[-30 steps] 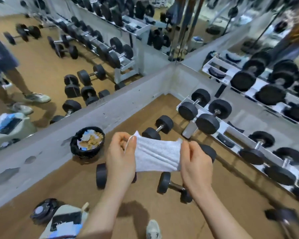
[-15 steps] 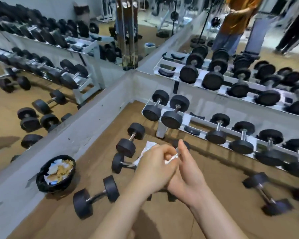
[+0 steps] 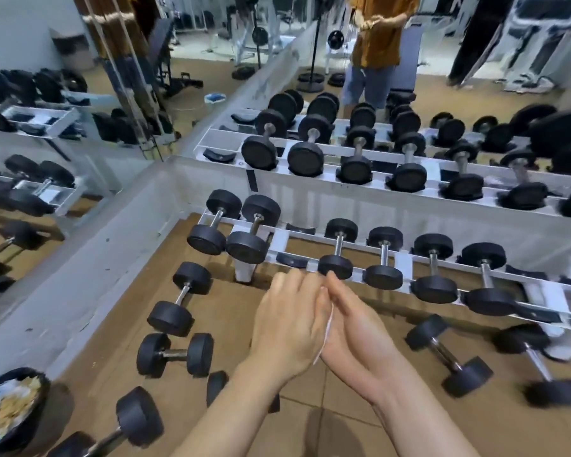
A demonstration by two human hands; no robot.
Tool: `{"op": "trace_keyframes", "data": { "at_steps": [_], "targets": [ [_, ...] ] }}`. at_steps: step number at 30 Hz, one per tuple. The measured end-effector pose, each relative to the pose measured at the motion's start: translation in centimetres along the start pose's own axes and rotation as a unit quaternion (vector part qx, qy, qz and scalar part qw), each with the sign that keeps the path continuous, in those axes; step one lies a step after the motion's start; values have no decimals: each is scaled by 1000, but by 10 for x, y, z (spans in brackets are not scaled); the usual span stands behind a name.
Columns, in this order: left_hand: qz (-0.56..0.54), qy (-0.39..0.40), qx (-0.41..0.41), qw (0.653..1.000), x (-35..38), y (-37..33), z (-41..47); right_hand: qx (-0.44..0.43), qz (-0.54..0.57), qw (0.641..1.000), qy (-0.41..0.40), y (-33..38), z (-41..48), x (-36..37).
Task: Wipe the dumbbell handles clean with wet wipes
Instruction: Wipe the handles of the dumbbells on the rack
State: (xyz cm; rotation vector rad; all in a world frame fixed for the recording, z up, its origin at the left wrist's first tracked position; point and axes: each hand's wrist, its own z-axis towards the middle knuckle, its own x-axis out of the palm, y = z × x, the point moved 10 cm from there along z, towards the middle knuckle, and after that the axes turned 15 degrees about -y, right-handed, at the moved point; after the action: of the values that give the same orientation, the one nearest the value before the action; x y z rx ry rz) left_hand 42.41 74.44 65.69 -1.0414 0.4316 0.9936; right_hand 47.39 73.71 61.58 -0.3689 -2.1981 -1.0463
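Note:
My left hand (image 3: 287,328) and my right hand (image 3: 353,328) are pressed palm to palm in the middle of the view, fingers fairly straight. Between the palms lies the white wet wipe (image 3: 327,328); only its thin edge shows. Black dumbbells with steel handles lie on the brown floor: two to the left of my hands (image 3: 175,354) (image 3: 182,298) and two to the right (image 3: 449,356) (image 3: 538,364). Another dumbbell (image 3: 112,437) sits at the bottom left. My hands touch none of them.
A white two-tier rack (image 3: 404,262) with several dumbbells runs along the mirrored wall ahead. A black bin (image 3: 10,407) holding used paper stands at the lower left. Mirrors cover the left and far walls; a person in an orange shirt (image 3: 376,37) shows in the far one.
The wipe was stretched open between both hands a second ago; it is now folded flat between my palms. The view has swung right and up toward the rack.

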Motion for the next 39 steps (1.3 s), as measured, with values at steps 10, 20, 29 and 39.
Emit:
{"op": "trace_keyframes", "data": {
  "at_steps": [10,20,29,39],
  "targets": [
    [-245,38,-89,965,121,31,104,-79,-372,922,-71,117,109,-51],
    [-278,52,-161,946,172,70,277,-124,-575,804,-83,277,256,-33],
    [-344,-60,-313,883,208,153,378,-111,-403,904,-87,359,382,-32],
    [-365,-148,-393,831,265,187,466,-187,-483,845,-133,456,524,-28]
  ]
}}
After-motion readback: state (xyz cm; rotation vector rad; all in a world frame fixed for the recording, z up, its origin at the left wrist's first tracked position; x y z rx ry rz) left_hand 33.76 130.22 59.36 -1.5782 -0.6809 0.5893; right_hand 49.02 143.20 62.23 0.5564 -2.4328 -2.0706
